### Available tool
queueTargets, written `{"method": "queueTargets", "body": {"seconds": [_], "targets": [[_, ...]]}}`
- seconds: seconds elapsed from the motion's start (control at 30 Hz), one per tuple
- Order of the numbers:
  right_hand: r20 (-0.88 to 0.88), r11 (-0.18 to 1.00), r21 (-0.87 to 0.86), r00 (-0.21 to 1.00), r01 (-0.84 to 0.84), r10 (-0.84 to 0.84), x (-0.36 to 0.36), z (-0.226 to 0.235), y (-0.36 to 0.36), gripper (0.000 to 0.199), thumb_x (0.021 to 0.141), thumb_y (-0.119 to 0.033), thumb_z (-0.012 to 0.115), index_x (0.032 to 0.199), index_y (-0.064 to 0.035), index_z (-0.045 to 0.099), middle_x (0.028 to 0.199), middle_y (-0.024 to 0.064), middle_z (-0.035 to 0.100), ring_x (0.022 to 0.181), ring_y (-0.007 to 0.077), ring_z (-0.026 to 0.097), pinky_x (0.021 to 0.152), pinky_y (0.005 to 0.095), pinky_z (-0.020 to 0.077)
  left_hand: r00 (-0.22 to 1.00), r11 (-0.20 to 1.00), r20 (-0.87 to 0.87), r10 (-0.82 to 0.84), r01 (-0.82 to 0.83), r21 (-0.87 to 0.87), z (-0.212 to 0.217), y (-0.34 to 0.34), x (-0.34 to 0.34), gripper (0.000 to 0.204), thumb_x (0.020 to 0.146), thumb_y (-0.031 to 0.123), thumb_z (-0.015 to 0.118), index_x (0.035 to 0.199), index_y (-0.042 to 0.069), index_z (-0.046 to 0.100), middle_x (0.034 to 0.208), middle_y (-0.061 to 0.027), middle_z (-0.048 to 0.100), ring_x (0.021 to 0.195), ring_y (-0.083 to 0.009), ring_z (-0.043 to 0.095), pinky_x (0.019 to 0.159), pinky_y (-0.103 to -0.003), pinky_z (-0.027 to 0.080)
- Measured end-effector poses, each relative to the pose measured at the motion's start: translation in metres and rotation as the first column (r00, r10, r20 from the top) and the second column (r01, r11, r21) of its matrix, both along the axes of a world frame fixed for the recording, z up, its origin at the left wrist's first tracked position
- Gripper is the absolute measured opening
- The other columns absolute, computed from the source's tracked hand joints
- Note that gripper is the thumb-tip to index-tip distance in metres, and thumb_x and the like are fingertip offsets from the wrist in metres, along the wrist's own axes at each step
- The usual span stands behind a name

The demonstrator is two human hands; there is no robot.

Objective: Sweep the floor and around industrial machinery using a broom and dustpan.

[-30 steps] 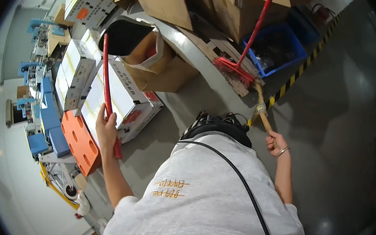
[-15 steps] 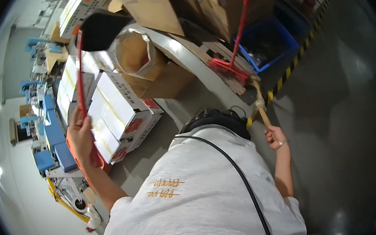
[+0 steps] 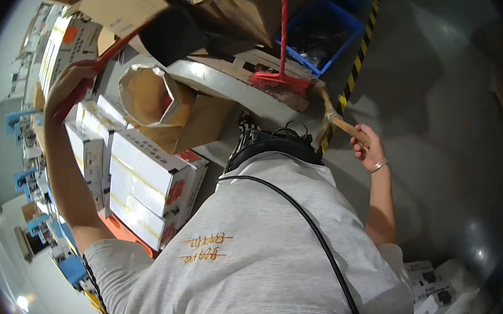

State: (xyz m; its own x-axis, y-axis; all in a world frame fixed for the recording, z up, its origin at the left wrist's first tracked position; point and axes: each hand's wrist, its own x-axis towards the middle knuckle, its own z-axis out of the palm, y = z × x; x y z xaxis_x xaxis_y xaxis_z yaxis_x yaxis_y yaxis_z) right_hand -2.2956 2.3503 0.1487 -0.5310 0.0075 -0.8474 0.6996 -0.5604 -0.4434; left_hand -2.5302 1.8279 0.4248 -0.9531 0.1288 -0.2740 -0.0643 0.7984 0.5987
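My left hand [image 3: 74, 77], raised at the left, is closed around the red handle of a dustpan [image 3: 172, 36]. Its black pan hangs in front of the cardboard at the top, just beyond an open brown paper bag [image 3: 149, 97] with a pale rim. At the right, my right hand [image 3: 370, 145] grips a wooden stick [image 3: 348, 127] with a pale binding partway along. The stick's far end reaches the head of a red broom [image 3: 281, 80], whose red handle stands upright; whether they touch, I cannot tell.
White cartons [image 3: 143, 167] are stacked at the left beside the paper bag. A blue crate [image 3: 324, 35] with dark contents stands at the upper right, along yellow-and-black floor tape [image 3: 362, 49]. Large cardboard boxes [image 3: 237, 13] fill the top. White packages [image 3: 430, 288] lie at the lower right.
My left hand has risen up and left, and the dustpan has tilted from upright to slanting, its pan moving right. My right hand still holds the stick. The view has shifted.
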Motion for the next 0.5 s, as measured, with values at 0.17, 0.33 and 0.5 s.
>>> {"method": "queueTargets", "body": {"seconds": [0.17,0.33,0.5], "targets": [[-0.276,0.919,0.391,0.959,0.052,0.064,-0.004,0.025,-0.046,0.025,0.078,-0.012,0.057,0.096,-0.0121,0.039,0.065,-0.0002,0.050,0.046,0.0041,0.045,0.037,0.0169,0.0345,0.916,0.998,0.401,0.031,-0.052,0.040,-0.095,-0.001,-0.109,0.019,0.071,0.018,0.052,0.078,0.001,0.056,0.054,-0.0078,0.052,0.036,-0.0097,0.043,0.030,-0.021,0.033],[-0.213,0.774,0.624,0.976,0.107,0.037,-0.024,0.056,-0.078,0.023,0.080,-0.012,0.054,0.100,-0.0105,0.043,0.067,0.0014,0.052,0.046,0.0043,0.045,0.037,0.0165,0.0342,0.823,0.989,0.553,-0.129,0.144,0.016,-0.205,0.007,-0.201,0.015,0.067,0.012,0.052,0.074,0.000,0.056,0.052,-0.0095,0.052,0.036,-0.0142,0.047,0.030,-0.025,0.035],[0.067,0.221,0.968,0.974,-0.116,0.216,-0.052,0.105,-0.131,0.025,0.070,-0.006,0.064,0.092,-0.0017,0.054,0.089,0.0053,0.052,0.082,0.0157,0.050,0.073,0.0307,0.0408,0.710,0.952,0.643,-0.289,0.287,0.111,-0.312,0.019,-0.299,0.013,0.066,0.014,0.055,0.072,0.002,0.057,0.054,-0.0076,0.054,0.036,-0.0127,0.047,0.031,-0.024,0.036]]}}
